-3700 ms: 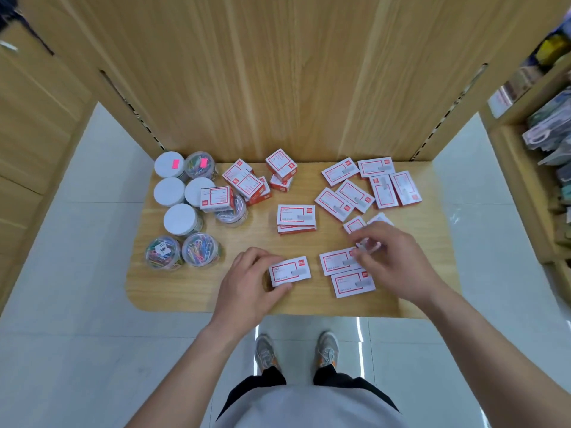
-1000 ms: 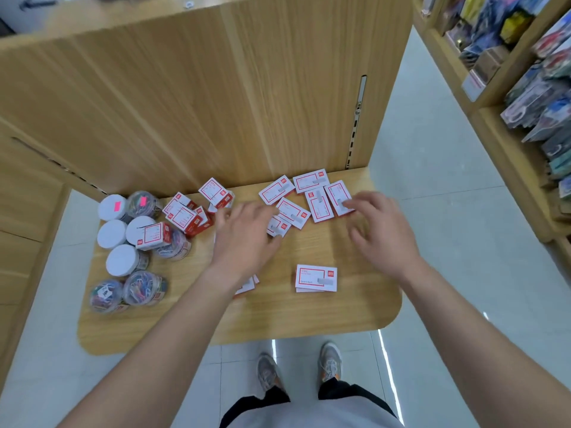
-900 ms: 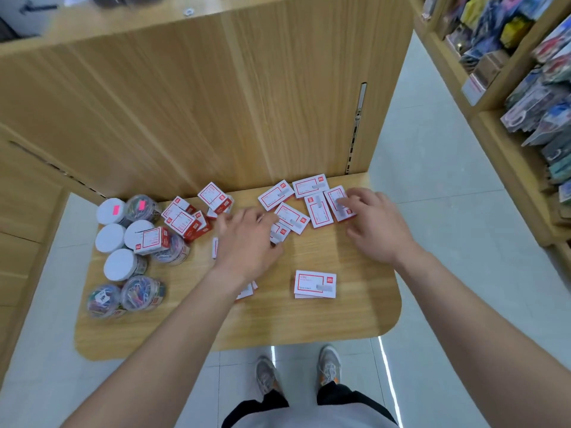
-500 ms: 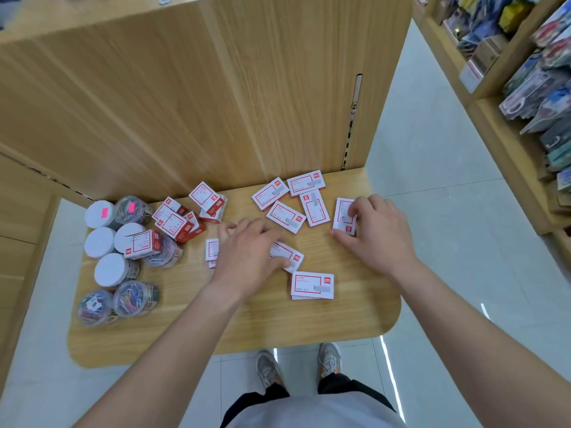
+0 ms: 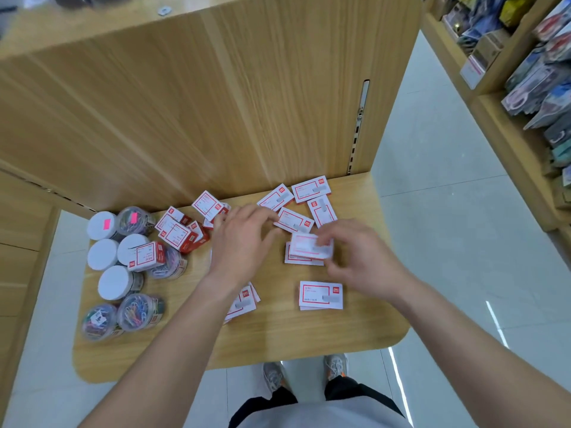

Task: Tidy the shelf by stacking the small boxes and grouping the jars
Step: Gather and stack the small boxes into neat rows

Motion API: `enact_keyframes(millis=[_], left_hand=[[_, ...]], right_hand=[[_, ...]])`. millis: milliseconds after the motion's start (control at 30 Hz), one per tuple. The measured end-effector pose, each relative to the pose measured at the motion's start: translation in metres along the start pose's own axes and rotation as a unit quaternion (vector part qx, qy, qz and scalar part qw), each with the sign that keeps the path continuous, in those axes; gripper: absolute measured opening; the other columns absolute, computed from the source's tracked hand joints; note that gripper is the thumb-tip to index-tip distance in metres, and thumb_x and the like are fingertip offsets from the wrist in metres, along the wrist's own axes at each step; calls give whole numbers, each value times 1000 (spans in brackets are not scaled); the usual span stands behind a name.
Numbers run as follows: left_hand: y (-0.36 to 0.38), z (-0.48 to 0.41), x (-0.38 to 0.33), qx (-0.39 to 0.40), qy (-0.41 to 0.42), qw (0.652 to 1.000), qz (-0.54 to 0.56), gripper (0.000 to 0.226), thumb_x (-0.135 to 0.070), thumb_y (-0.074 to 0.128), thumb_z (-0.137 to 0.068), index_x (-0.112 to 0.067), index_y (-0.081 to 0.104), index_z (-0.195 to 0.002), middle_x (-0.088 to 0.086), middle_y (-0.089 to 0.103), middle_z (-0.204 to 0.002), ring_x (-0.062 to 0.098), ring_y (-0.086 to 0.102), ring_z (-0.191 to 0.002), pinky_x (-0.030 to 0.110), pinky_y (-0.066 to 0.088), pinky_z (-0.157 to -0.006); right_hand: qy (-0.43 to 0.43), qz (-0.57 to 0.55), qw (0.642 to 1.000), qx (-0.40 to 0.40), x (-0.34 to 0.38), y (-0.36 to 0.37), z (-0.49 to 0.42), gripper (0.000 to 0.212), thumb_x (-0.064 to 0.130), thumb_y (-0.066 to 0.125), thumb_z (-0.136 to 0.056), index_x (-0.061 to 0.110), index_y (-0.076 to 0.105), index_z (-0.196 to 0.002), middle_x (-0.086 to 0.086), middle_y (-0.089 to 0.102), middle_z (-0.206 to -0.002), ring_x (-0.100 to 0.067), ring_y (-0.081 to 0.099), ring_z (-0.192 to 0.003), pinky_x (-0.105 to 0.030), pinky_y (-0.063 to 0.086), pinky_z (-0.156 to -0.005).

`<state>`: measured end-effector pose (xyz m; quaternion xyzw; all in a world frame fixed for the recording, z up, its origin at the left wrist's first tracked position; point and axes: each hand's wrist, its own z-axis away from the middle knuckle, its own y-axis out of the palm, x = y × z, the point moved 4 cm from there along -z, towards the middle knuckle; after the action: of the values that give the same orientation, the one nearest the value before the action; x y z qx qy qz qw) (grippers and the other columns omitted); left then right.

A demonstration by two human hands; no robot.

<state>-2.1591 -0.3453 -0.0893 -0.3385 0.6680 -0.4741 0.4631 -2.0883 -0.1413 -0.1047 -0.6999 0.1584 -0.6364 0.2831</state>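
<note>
Centrally, both hands work over a light wooden shelf [image 5: 355, 329] strewn with small red-and-white boxes. The right hand [image 5: 361, 257] pinches a box [image 5: 309, 246] by its right end, fingers curled on it; the box is blurred, and it seems to sit on or just above a low stack [image 5: 301, 260] beneath it, though I cannot tell whether they touch. The left hand [image 5: 244, 242] hovers with its grip spread, fingers reaching toward a flat box [image 5: 293, 220] near the back. Behind that lie three more flat boxes [image 5: 310, 189], side by side near the back panel [image 5: 216, 103]. Another stack [image 5: 320, 295] rests near the front, right of centre, and a further stack [image 5: 244, 302] shows partly under the left forearm. A heap of boxes [image 5: 179, 231] lies tumbled at the back, left of the left hand, some tilted on each other. At the left end stand the jars [image 5: 123, 273], clustered close: several with white lids, two bearing pink stickers, and clear ones showing coloured paper clips. One box [image 5: 145, 256] lies tilted on top of the jars. Beyond the shelf, on the right, racks of packaged goods [image 5: 537, 72] line the aisle.
</note>
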Motion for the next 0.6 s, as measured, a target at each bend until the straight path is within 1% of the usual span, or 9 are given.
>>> enact_keyframes(millis=[67,100,200,233,267,333,400,533,600], left_hand=[[1,-13,6,32,42,999,3,20,-33,76,-81,-35,68,-99,-14,64,-111,20,54,-104,42,41,-91],[3,-20,6,55,68,996,0,23,-30,78,-78,-34,69,-99,-15,64,-115,20,53,-104,44,44,-90],[7,-31,4,117,110,987,-12,27,-30,81,-74,-35,70,-98,-18,63,-123,20,51,-106,44,45,-91],[8,-33,3,123,113,986,-16,27,-31,81,-74,-35,70,-98,-20,62,-123,19,50,-107,43,44,-91],[8,-35,3,123,117,985,-20,28,-31,82,-73,-35,70,-99,-21,62,-124,18,49,-107,42,43,-91],[8,-38,2,115,132,984,-23,31,-30,83,-72,-35,69,-100,-21,62,-126,18,48,-107,40,43,-90],[8,-38,1,115,151,982,-16,31,-29,83,-73,-35,69,-101,-21,63,-126,18,48,-106,41,44,-89],[9,-43,1,142,162,977,-2,30,-28,81,-76,-33,68,-102,-19,66,-119,16,49,-105,43,45,-89],[5,-45,7,132,148,980,25,29,-28,82,-75,-31,68,-101,-17,67,-114,15,49,-102,42,46,-88]], right_hand=[[-20,42,998,51,2,16,-7,29,18,74,-73,26,68,-100,10,66,-114,-15,56,-109,-33,45,-97],[-19,53,998,43,0,14,-8,25,23,75,-75,27,69,-100,12,65,-115,-13,54,-110,-32,43,-98],[27,37,995,-83,-12,-10,-12,11,28,72,-83,27,71,-94,11,61,-105,-12,55,-105,-34,44,-95],[56,47,992,-105,-17,-15,-18,11,29,71,-84,25,70,-94,9,58,-104,-15,56,-103,-35,45,-93],[86,64,989,-103,-21,-18,-25,15,32,72,-83,24,69,-96,7,56,-104,-16,56,-103,-36,46,-92],[118,108,985,-63,-25,-14,-40,28,39,77,-78,24,66,-100,5,53,-106,-18,54,-104,-34,46,-90],[125,119,984,-46,-25,-14,-49,34,39,80,-74,24,63,-100,7,51,-102,-17,54,-100,-34,47,-86],[148,128,978,-67,-31,-21,-40,28,35,71,-73,28,57,-97,8,55,-95,-17,58,-91,-40,52,-74],[155,131,976,-85,-35,-22,-32,28,36,70,-74,28,57,-98,8,54,-94,-17,57,-87,-40,53,-72]])
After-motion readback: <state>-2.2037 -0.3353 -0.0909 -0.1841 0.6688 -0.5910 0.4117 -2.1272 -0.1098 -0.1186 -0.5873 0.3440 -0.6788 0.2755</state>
